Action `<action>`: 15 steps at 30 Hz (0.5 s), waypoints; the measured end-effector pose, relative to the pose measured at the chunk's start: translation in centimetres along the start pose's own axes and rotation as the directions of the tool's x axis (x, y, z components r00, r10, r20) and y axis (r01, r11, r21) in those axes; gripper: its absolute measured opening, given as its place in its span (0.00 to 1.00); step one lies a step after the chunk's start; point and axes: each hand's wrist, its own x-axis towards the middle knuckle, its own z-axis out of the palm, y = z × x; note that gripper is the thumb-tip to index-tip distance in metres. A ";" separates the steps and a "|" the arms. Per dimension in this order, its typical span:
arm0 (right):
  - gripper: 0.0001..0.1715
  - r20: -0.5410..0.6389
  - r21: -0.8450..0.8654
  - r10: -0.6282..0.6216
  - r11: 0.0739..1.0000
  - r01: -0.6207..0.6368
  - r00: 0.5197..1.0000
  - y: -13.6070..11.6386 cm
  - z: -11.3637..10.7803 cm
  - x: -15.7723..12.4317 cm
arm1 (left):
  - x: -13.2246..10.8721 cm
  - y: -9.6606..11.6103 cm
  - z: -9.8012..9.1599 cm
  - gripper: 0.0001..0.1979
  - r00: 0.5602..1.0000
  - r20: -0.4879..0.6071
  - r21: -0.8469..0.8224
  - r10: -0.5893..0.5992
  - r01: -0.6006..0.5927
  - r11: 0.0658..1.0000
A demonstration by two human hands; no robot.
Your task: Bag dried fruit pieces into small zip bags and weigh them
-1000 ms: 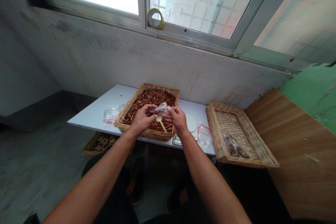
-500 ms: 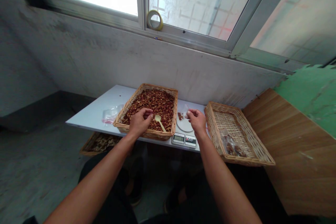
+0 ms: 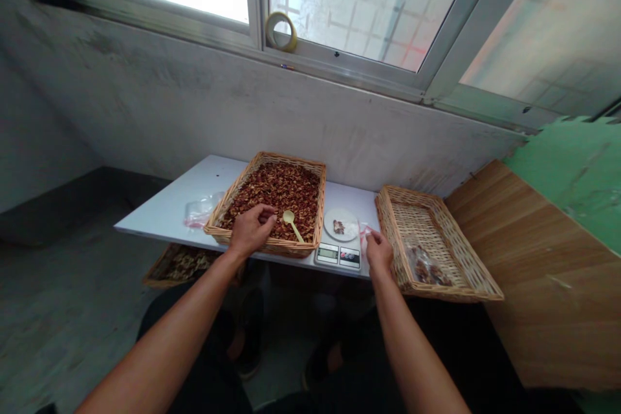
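My left hand [image 3: 253, 228] is over the near left part of a wicker basket [image 3: 320, 223] full of reddish-brown nut pieces [image 3: 281, 191]. Its fingers are curled towards the thumb; whatever they hold, if anything, is hidden. Beside it a pale yellow spoon [image 3: 292, 225] rests on the pieces. Right of the basket is a kitchen scale [image 3: 338, 256], and a small clear bag with some brown pieces [image 3: 338, 227] lies on its round white plate [image 3: 334, 213]. My right hand [image 3: 379, 251], closed, pinches a clear plastic bag with a pink edge [image 3: 363, 233] beside the scale.
A second wicker basket [image 3: 439, 220] at the right holds filled clear bags [image 3: 427, 268]. Clear plastic bags [image 3: 198, 212] lie on the white table [image 3: 169, 200] at the left. Another basket [image 3: 182, 264] sits below. Behind are a wall and a window; a wooden panel [image 3: 557, 284] borders the right.
The small bag of brown pieces, held up over the scale by my right hand, now lies on its plate. My right hand has moved right and nearer to the pink-edged bag.
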 end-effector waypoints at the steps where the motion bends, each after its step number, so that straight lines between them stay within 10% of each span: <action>1: 0.24 -0.016 -0.022 -0.003 1.000 0.003 1.000 0.5 -0.4 -0.3 | 0.1 -0.1 0.0 0.14 1.000 -0.005 -0.006 -0.006 0.006 1.000; 15: 0.25 0.015 0.119 0.091 0.989 -0.092 0.996 3.6 -2.8 -1.3 | 0.2 -0.2 0.1 0.18 0.997 -0.052 -0.007 -0.063 0.062 0.998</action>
